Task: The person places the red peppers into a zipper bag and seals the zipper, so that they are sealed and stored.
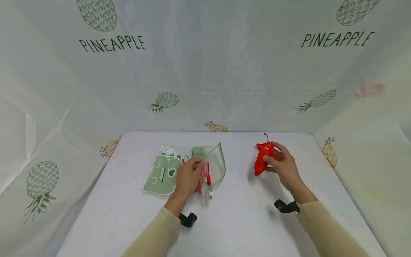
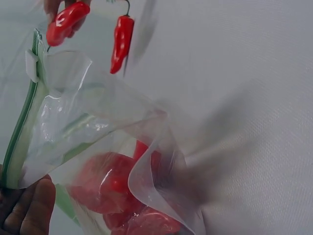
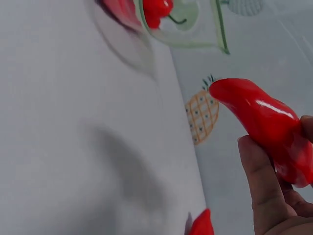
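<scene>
— Two red peppers are out of the bag, I think. One red pepper (image 1: 262,159) is in the right hand (image 1: 284,167), right of the middle of the head picture. The fingers and thumb are curled around it, so it is held tight. It is up off the table (image 1: 244,221).

— And the other one?

— A second pepper (image 2: 122,41) shows near the top of the left wrist picture, a bit left of the middle. In the head picture I only see a red bit poking out behind the held one. I cannot tell if it lies on the table.

— What is the left hand doing?

— The left hand (image 1: 187,176) is in the middle of the head picture. It pinches the rim of a clear zip bag (image 1: 179,171) with a green edge and holds the mouth open. More red peppers (image 2: 115,188) are inside the bag, low in the left wrist picture.

— Does the bag lie flat?

— Its green printed part lies on the white table. The open top is lifted up.

— What is around it all?

— A pale curtain (image 1: 205,71) with pineapple pictures and the word PINEAPPLE fills the top of the head picture.
</scene>
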A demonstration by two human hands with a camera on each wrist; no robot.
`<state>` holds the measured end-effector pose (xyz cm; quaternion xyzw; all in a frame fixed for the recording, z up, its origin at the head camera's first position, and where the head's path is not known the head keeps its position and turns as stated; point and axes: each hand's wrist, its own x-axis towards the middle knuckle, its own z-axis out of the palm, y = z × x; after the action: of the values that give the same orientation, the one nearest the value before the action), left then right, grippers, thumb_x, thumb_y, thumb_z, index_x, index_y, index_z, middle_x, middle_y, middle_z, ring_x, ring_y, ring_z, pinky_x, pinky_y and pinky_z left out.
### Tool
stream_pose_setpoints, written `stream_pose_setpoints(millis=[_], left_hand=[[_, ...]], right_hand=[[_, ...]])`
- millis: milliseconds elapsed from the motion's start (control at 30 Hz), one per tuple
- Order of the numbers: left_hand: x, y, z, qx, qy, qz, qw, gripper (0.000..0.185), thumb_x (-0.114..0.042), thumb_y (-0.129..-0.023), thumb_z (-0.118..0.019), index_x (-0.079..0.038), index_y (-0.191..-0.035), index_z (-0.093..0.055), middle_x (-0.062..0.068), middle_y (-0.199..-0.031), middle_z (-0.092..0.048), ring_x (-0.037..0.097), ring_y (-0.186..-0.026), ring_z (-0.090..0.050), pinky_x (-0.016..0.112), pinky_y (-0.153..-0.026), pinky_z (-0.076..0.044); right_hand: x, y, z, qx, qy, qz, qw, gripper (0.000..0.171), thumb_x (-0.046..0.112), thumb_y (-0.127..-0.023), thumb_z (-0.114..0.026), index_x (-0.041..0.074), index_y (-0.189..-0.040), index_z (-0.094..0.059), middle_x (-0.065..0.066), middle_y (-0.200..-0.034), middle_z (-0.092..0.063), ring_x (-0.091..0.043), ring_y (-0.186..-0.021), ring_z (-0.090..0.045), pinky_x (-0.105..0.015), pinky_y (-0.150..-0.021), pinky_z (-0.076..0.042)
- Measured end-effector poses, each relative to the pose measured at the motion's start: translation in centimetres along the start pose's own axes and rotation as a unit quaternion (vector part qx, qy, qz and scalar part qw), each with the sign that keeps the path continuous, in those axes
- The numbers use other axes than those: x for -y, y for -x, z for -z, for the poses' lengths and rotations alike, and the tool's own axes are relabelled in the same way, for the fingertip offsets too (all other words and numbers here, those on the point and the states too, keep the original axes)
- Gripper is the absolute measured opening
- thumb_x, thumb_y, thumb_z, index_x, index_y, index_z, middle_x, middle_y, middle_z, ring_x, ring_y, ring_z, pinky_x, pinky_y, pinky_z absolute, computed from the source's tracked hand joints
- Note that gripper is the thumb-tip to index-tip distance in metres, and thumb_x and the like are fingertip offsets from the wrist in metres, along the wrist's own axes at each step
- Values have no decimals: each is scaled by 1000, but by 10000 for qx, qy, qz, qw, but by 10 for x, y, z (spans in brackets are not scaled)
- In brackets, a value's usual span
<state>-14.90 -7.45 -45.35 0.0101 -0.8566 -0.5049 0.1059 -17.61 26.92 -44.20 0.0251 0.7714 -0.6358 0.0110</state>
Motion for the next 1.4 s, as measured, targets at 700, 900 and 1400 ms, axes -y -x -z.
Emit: stream_pose_setpoints(millis=[700,900,1400], left_hand=[[-3,-2,-1,-132,49,-116,9998,10,-25,-99,-75,-17,-104,-80,-3,-96,-82,8,-82,-72,22,-66,-56],[-3,-2,-1,-186,62,-139,9997,11,-27,-100,-75,-18,-104,-80,-5,-92,-82,7,-77,-68,22,-63,-54],[-10,6,-1,152,297,-53,9994,15,-26,-102,-72,-17,-112,-78,0,-105,-82,14,-94,-76,29,-81,-63]], right_hand=[[17,15,-79,1287,27,-317,9912,70,15,-98,-73,17,-160,-41,-26,-149,-53,-39,-121,-64,-44,-81,-66],[17,16,-94,1500,68,-458,9876,70,14,-96,-75,17,-158,-44,-25,-145,-57,-36,-114,-68,-44,-77,-66],[31,5,-133,1707,151,-543,9837,68,15,-95,-75,14,-156,-47,-24,-138,-63,-33,-107,-72,-44,-72,-66]])
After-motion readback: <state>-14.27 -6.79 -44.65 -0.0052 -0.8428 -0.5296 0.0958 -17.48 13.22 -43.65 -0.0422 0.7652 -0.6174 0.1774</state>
